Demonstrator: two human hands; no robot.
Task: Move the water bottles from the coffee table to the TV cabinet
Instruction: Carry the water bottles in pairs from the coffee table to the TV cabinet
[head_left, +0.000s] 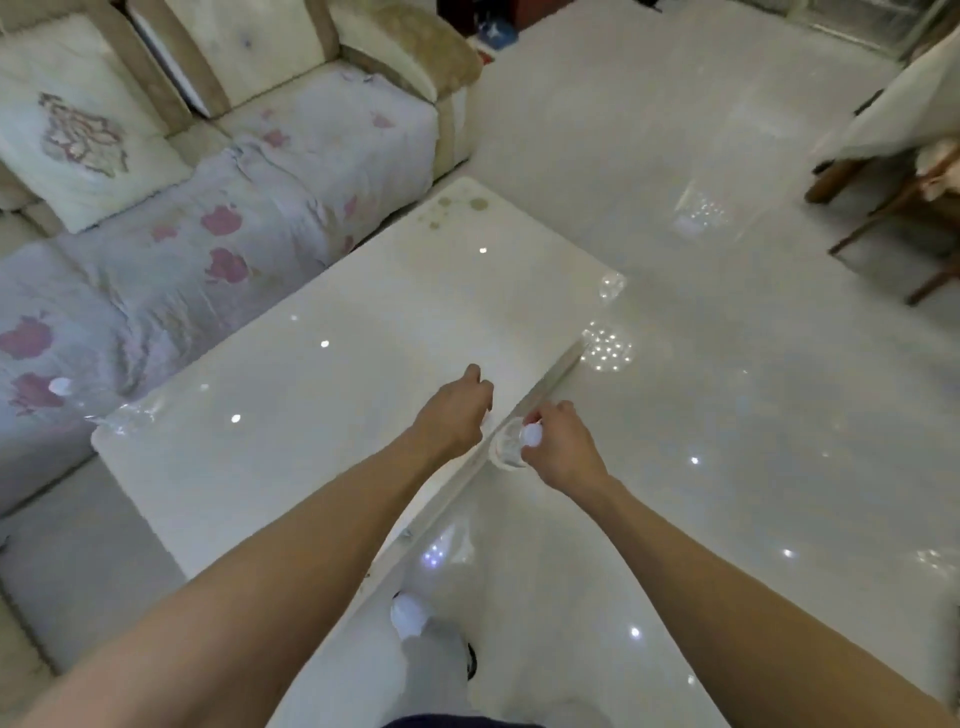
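My right hand (563, 449) is closed around the neck of a clear water bottle (505, 448) with a white cap, at the right edge of the glossy white coffee table (291, 395). Just left of it, my left hand (454, 413) is curled over the same edge; whatever is under its fingers is hidden. A second clear bottle (111, 413) with a white cap is at the table's near-left corner. Another clear bottle (612, 285) shows at the far-right corner. The TV cabinet is out of view.
A cream sofa (218, 218) with a flowered cover and a cushion runs along the table's left side. Shiny white floor (727, 364) spreads to the right. Wooden chair legs (883, 208) and a cloth-covered table stand at the far right. My foot (410, 616) is beside the table.
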